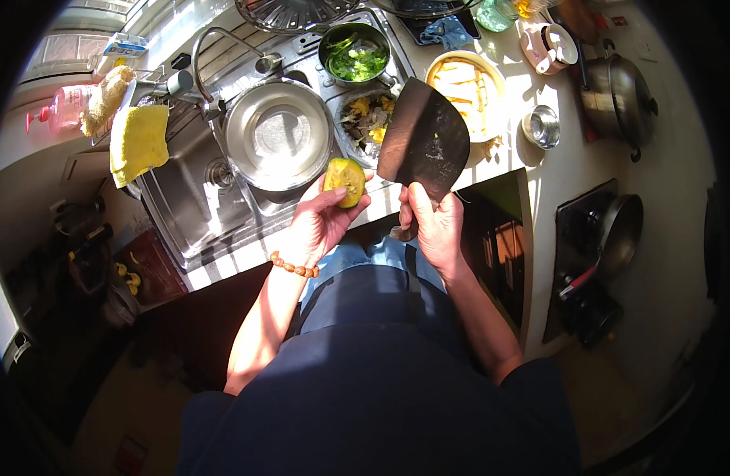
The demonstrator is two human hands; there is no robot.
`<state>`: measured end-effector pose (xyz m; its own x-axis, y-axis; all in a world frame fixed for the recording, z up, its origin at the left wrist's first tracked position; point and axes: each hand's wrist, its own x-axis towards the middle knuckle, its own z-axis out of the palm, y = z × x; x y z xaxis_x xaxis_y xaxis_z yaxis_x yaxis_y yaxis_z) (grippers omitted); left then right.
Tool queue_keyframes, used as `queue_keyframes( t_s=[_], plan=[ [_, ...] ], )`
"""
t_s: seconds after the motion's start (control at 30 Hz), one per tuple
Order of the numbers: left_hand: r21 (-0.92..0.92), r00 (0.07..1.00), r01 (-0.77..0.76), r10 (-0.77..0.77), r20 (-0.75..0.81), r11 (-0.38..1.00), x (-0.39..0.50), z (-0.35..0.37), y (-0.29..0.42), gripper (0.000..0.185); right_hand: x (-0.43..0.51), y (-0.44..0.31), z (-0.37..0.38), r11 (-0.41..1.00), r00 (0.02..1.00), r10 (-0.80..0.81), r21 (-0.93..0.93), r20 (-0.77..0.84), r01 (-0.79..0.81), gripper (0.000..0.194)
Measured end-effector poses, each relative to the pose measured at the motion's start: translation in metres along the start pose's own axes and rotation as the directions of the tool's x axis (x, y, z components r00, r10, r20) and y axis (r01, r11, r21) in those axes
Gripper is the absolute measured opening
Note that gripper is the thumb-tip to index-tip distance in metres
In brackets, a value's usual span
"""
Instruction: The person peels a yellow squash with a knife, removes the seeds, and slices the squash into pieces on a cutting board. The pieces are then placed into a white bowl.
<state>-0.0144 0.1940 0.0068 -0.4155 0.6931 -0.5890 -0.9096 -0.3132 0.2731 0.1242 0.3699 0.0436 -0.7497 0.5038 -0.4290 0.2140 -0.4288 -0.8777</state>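
Note:
My left hand (320, 223) grips a cut piece of green-skinned squash (346, 178), its yellow flesh and seeds turned up towards me. My thumb presses on the cut face. In my right hand (434, 229) is the handle of a cleaver (427, 137), mostly covered by my fingers. Its broad dark blade points away from me, with small pale specks on it. The blade is apart from the squash, to its right. Just beyond the hands, a lined bowl of scraps (365, 134) is partly hidden by the blade. A steel basin (279, 134) sits left of it, over the sink.
A pot of leafy greens (354, 59) stands at the back. Right of the cleaver are a bowl of pale yellow pieces (465, 89) and a small steel bowl (540, 127). The faucet (198, 65) and a yellow cloth (140, 143) are at the sink (189, 196).

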Motion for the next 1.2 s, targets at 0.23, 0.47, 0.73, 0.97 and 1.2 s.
queue_keyframes(
  t_s=[0.23, 0.47, 0.73, 0.97, 1.2],
  plan=[
    [-0.28, 0.998, -0.043, 0.053, 0.029, 0.959, -0.002, 0.013, -0.008, 0.056, -0.018, -0.002, 0.049, 0.983, 0.985, -0.021, 0.175, -0.169, 0.051, 0.031],
    [-0.314, 0.992, -0.11, 0.125, 0.028, 0.943, -0.001, 0.011, -0.005, 0.064, -0.02, -0.005, 0.064, 0.966, 0.98, 0.005, 0.256, -0.2, 0.047, 0.029],
    [-0.294, 0.982, -0.186, 0.187, -0.024, 0.938, 0.009, 0.019, -0.007, 0.057, -0.026, -0.002, 0.079, 0.939, 0.979, 0.028, 0.342, -0.201, 0.043, 0.025],
    [-0.272, 0.984, -0.179, 0.177, -0.032, 0.946, 0.013, 0.03, -0.003, 0.058, -0.024, -0.01, 0.082, 0.924, 0.973, 0.041, 0.378, -0.226, 0.048, 0.028],
    [-0.237, 0.953, -0.293, 0.302, 0.002, 0.926, 0.016, 0.042, -0.007, 0.059, -0.022, -0.007, 0.083, 0.908, 0.972, 0.056, 0.416, -0.229, 0.046, 0.029]
  ],
)
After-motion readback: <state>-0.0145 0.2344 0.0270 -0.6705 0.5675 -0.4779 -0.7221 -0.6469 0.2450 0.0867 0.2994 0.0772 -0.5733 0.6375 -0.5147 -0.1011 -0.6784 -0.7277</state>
